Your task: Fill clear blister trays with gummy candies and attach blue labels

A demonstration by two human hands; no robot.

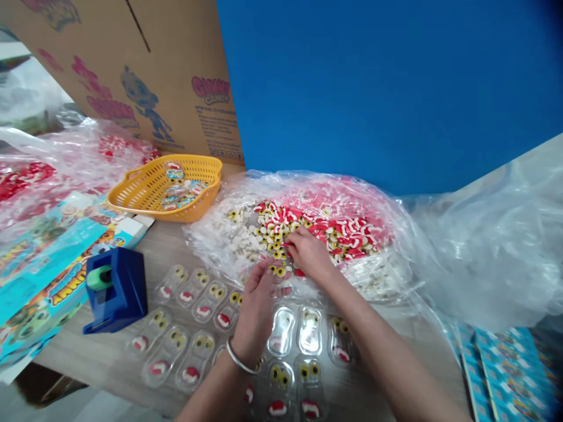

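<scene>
My left hand (259, 308), with a white bangle at its wrist, is closed on a small clear blister tray (285, 289). Two yellow eye gummies (277, 271) show at the tray's upper end; my fingers hide part of it. Just above, my right hand (308, 252) reaches over an open plastic bag and pinches a small red gummy (285, 244), mostly covered by the fingertips. Loose yellow eye gummies (270, 237) and red-and-white teeth gummies (352, 231) lie heaped in the bag (229, 234). Rows of filled clear blister trays (204, 302) lie around my forearms.
A yellow basket (145, 187) with small packs stands at the back left. Nearer are a blue tape dispenser (127, 293) and printed cardboard (44, 264). Behind rise a carton (176, 58) and a blue panel (373, 88). Blue printed packaging (505, 369) sits lower right.
</scene>
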